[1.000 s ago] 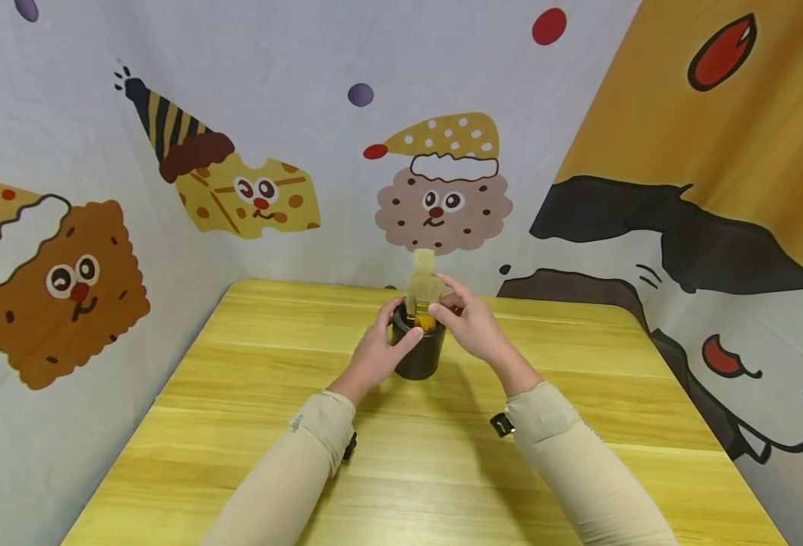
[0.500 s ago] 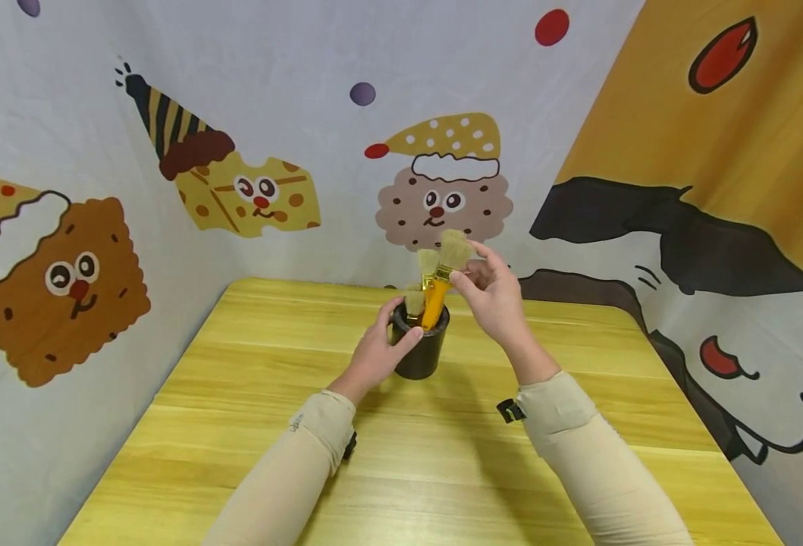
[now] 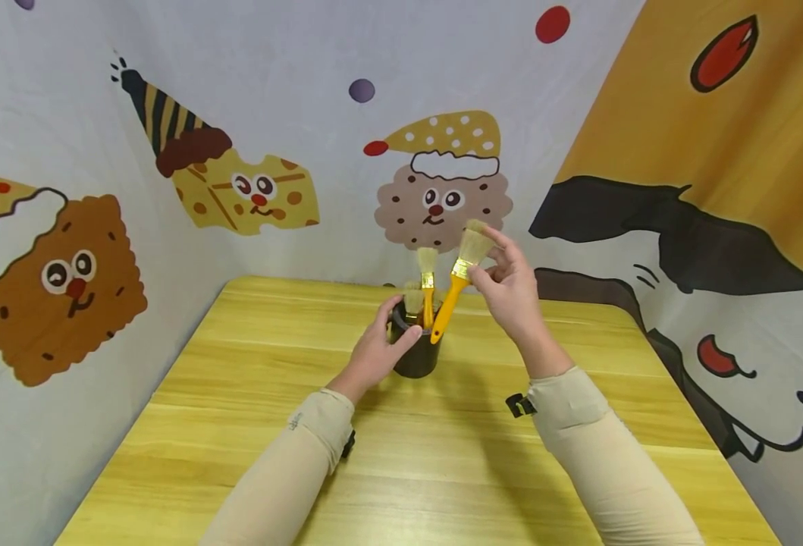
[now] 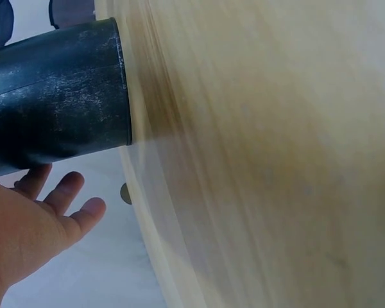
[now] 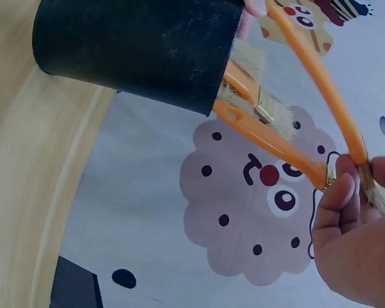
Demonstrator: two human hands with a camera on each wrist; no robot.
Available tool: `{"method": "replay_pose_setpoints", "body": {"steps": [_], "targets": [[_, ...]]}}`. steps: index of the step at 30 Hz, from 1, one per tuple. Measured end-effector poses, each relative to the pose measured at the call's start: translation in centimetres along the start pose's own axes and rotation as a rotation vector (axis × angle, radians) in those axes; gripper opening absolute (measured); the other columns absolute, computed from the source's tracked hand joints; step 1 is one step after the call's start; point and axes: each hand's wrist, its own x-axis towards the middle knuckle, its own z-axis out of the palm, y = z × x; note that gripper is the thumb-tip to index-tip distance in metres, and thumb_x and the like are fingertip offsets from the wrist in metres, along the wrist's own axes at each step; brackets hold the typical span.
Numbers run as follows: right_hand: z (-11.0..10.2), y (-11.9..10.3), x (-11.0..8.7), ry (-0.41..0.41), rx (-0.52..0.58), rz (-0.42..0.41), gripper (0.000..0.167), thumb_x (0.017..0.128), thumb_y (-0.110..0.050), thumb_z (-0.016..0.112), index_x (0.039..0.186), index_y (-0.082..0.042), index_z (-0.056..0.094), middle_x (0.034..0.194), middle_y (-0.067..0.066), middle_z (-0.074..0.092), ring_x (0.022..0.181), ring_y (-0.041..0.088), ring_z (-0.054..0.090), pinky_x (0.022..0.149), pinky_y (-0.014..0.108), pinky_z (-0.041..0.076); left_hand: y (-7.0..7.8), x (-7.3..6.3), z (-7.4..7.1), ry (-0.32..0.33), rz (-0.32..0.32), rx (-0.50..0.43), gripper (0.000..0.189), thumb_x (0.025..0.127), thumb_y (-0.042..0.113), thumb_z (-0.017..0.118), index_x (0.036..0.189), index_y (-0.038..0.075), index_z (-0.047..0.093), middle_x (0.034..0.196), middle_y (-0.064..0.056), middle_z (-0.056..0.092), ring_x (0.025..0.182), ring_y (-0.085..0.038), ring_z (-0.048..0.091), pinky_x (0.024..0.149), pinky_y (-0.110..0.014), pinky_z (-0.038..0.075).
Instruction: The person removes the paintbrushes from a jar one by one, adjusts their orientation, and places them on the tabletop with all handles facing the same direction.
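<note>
A black cup (image 3: pixel 418 358) stands upright on the table, gripped at its rim by my left hand (image 3: pixel 372 355). In the left wrist view the cup's side (image 4: pixel 58 96) is at upper left, with several fingers of the hand (image 4: pixel 32 234) spread just below it. My right hand (image 3: pixel 512 292) pinches a paintbrush (image 3: pixel 449 305) near its ferrule, bristles up. Its yellow-orange handle slants down, the tip in front of the cup's rim. Another paintbrush (image 3: pixel 428 265) stands in the cup, beside shorter bristles (image 3: pixel 412 297). The right wrist view shows several brushes (image 5: pixel 269 138) poking from the cup.
The wood-grain table (image 3: pixel 401 470) reaches toward me on both sides of the cup. Behind it hangs a cloth backdrop (image 3: pixel 292 76) printed with cartoon biscuits and cheese. A small dark clip (image 3: pixel 520 405) is on the right sleeve cuff.
My right hand has drawn the paintbrush up out of the cup and moved it to the right. The left hand and the cup have stayed in place.
</note>
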Motion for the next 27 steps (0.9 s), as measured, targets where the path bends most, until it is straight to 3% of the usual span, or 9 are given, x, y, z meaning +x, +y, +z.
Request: {"method": "replay_pose_setpoints", "body": {"steps": [3, 12, 19, 24, 27], "targets": [[0.1, 0.1, 0.0, -0.054, 0.005, 0.025, 0.065, 0.103, -0.012, 0.069, 0.162, -0.029, 0.046, 0.150, 0.012, 0.065, 0.082, 0.010, 0.068, 0.071, 0.022, 0.055, 0.1, 0.0, -0.1, -0.007, -0.013, -0.006, 0.083, 0.096, 0.080, 0.056, 0.166, 0.053, 0.020, 0.172, -0.012, 0.039, 0.155, -0.041, 0.043, 0.117, -0.070, 0.041], [0.2, -0.2, -0.2, -0.184, -0.021, 0.054, 0.077, 0.103, -0.018, 0.070, 0.166, -0.044, 0.033, 0.158, 0.008, 0.058, 0.092, 0.016, 0.072, 0.083, 0.025, 0.059, 0.1, 0.0, -0.1, -0.011, -0.022, -0.008, 0.081, 0.097, 0.078, 0.056, 0.165, 0.054, 0.019, 0.170, -0.009, 0.042, 0.152, -0.040, 0.047, 0.117, -0.067, 0.043], [-1.6, -0.3, 0.2, -0.106, 0.097, 0.060, 0.078, 0.104, -0.012, 0.068, 0.166, -0.041, 0.032, 0.147, 0.014, 0.063, 0.084, 0.011, 0.071, 0.084, 0.025, 0.060, 0.0, 0.0, -0.1, -0.014, -0.017, 0.005, 0.083, 0.096, 0.081, 0.055, 0.165, 0.055, 0.018, 0.170, -0.012, 0.042, 0.153, -0.040, 0.046, 0.117, -0.067, 0.042], [-4.1, 0.6, 0.3, -0.044, 0.127, 0.117, 0.077, 0.105, -0.010, 0.067, 0.167, -0.037, 0.031, 0.150, 0.013, 0.061, 0.092, 0.007, 0.073, 0.083, 0.022, 0.061, 0.1, -0.1, -0.1, -0.013, -0.012, 0.011, 0.082, 0.097, 0.080, 0.055, 0.166, 0.054, 0.017, 0.169, -0.012, 0.044, 0.153, -0.039, 0.047, 0.117, -0.066, 0.043], [-5.4, 1.7, 0.4, -0.042, 0.127, 0.170, 0.079, 0.105, -0.009, 0.067, 0.169, -0.033, 0.029, 0.141, 0.010, 0.063, 0.090, 0.007, 0.072, 0.082, 0.020, 0.061, 0.2, -0.2, -0.1, -0.011, -0.006, 0.006, 0.083, 0.098, 0.079, 0.054, 0.167, 0.051, 0.017, 0.169, -0.012, 0.043, 0.152, -0.040, 0.047, 0.117, -0.067, 0.043]]}}
